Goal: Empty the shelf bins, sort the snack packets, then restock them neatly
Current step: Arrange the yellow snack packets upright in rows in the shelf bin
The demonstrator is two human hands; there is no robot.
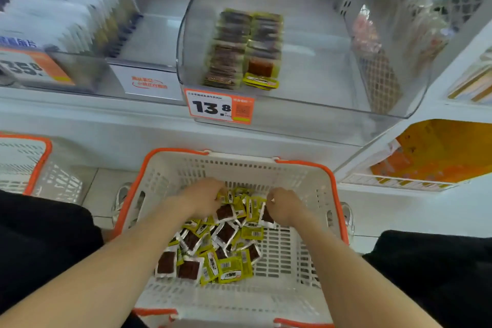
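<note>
A white basket with an orange rim (327, 176) sits low in front of me and holds a loose heap of yellow-green snack packets (215, 250) with brown windows. My left hand (203, 198) is down in the far end of the heap, fingers closed around several packets. My right hand (282, 206) is beside it, pinching a packet at the heap's edge. Above, a clear shelf bin (314, 66) holds two neat rows of the same packets (243, 50) near its front left.
A price tag reading 13.8 (219, 106) hangs on the bin's front. The left bin (87, 66) holds white pouches (64, 8) standing upright. A second white basket (29, 165) stands at left. Orange boxes (436, 152) fill the lower right shelf.
</note>
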